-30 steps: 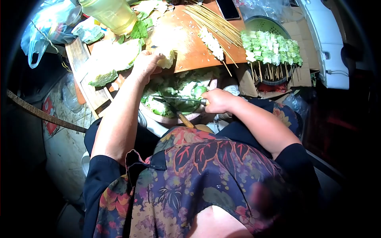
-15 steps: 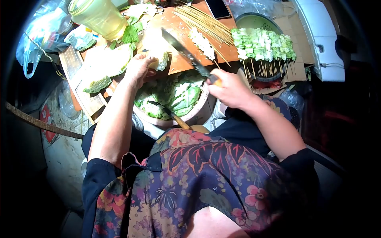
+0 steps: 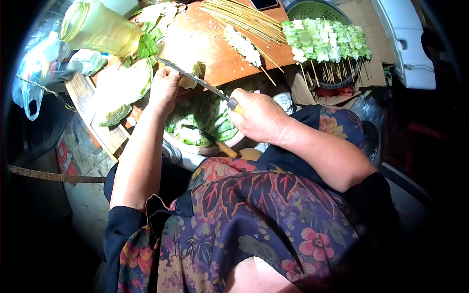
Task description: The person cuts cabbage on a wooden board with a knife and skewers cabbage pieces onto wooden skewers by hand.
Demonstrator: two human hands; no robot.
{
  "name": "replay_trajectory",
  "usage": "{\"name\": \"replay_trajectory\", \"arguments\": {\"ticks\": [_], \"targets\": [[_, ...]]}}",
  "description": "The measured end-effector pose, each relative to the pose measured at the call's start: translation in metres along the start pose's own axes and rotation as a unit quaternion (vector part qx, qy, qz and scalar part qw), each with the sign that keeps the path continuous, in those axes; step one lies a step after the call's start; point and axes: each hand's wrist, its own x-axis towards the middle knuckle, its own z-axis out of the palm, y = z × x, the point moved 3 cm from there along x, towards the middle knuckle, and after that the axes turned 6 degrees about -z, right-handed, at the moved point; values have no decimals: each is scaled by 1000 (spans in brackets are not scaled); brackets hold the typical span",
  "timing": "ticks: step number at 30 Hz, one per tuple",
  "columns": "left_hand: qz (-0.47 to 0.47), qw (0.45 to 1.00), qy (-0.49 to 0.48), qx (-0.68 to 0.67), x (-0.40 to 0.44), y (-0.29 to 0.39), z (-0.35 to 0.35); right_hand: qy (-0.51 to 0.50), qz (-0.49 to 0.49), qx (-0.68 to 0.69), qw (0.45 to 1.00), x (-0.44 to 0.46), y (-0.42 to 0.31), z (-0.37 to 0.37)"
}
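My right hand (image 3: 256,115) is wrapped round the handle of a knife (image 3: 195,79), whose blade points up and left, its tip near my left hand. My left hand (image 3: 165,88) grips a pale cabbage piece (image 3: 191,73) at the front edge of the orange board (image 3: 222,61). Below both hands, a bowl (image 3: 188,146) holds cut green leaves, with a second knife (image 3: 222,146) resting in it. Left of my left hand lies a large cabbage piece (image 3: 124,85). One skewer with pale pieces (image 3: 243,45) lies on the board.
Loose bamboo skewers (image 3: 244,18) lie at the board's back. Several loaded skewers (image 3: 326,40) rest over a green colander (image 3: 312,10) at the right. A yellowish jar (image 3: 102,30) stands back left, near a blue plastic bag (image 3: 36,78). A phone (image 3: 264,4) shows at the top.
The knife has risen from over the bowl and moved left, its blade now beside my left hand. My left hand stays on the cabbage piece. The view has shifted slightly.
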Motion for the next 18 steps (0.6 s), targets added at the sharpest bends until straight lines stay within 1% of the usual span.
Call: {"name": "replay_trajectory", "arguments": {"ticks": [7, 10, 13, 16, 18], "targets": [[15, 1000, -21, -6, 8, -6, -3, 3, -20, -6, 1000, -1, 3, 1], [21, 999, -20, -28, 9, -8, -2, 0, -26, 0, 1000, 0, 4, -1], [11, 1000, -10, -14, 5, -4, -2, -1, -36, -2, 999, 2, 3, -2], [-10, 1000, -8, -13, 5, -5, -5, -10, -21, 2, 1000, 4, 3, -3], [-6, 998, -52, -43, 5, -3, -6, -17, -12, 2, 1000, 5, 5, -3]]}}
